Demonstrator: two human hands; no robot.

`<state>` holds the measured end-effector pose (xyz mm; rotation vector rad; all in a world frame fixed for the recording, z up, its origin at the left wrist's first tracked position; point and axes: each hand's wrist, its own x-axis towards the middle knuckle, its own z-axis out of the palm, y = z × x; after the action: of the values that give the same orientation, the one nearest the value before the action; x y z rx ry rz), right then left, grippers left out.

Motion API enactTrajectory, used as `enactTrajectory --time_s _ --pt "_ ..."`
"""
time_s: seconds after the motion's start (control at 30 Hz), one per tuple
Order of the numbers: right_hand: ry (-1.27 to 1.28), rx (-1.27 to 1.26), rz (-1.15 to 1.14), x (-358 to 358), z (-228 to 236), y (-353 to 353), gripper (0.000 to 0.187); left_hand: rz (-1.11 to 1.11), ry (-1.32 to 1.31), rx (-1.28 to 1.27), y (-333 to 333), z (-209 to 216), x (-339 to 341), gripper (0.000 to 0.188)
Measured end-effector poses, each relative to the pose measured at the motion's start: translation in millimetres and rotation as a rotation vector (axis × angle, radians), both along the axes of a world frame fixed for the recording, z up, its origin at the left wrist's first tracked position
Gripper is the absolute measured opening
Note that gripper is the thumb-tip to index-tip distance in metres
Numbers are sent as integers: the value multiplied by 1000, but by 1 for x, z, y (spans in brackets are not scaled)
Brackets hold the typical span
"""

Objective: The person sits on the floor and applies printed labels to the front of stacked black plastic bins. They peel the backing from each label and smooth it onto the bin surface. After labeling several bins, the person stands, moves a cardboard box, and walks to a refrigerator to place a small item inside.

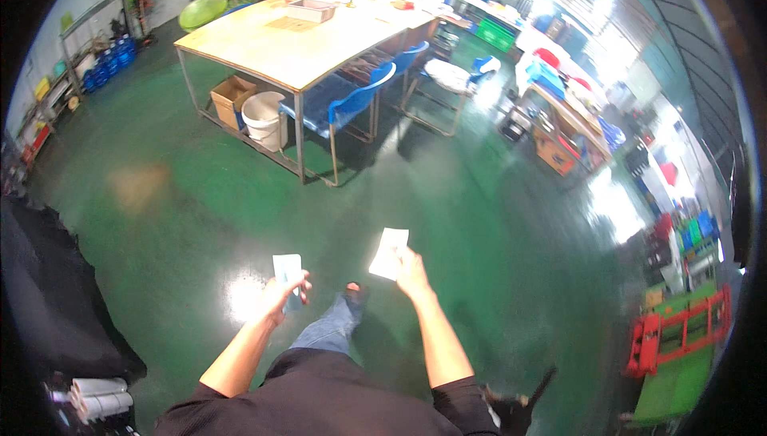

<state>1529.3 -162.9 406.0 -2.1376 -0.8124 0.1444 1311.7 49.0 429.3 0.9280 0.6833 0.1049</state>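
My left hand [281,292] is closed around a pale, light-blue flat piece [287,266], like a small packet or folded sheet; its exact kind is not clear. Some distance to the right, my right hand [411,268] pinches a white sheet of paper [390,250] by its lower right side. Both pieces are held out in front of my body above the green floor, apart from each other. One of my legs, in blue jeans [329,326], shows between my forearms.
Ahead stands a large wooden-topped table [240,44] with blue chairs [351,108] on its right. Beneath it are a white bucket [264,119] and a cardboard box [232,99]. A red frame [679,328] stands at right; black cloth [60,292] hangs at left.
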Motion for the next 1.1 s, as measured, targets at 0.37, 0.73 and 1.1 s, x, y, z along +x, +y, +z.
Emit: enactTrajectory --time_s 0.37,0.73,1.1 --pt "156 107 132 275 134 -16 24 -346 -246 245 -49 71 435 42" --pt "1577 718 293 688 15 -118 46 389 -48 313 -150 7 730 37" --pt "1981 118 96 986 -98 -135 23 1002 268 307 -125 -24 904 35"
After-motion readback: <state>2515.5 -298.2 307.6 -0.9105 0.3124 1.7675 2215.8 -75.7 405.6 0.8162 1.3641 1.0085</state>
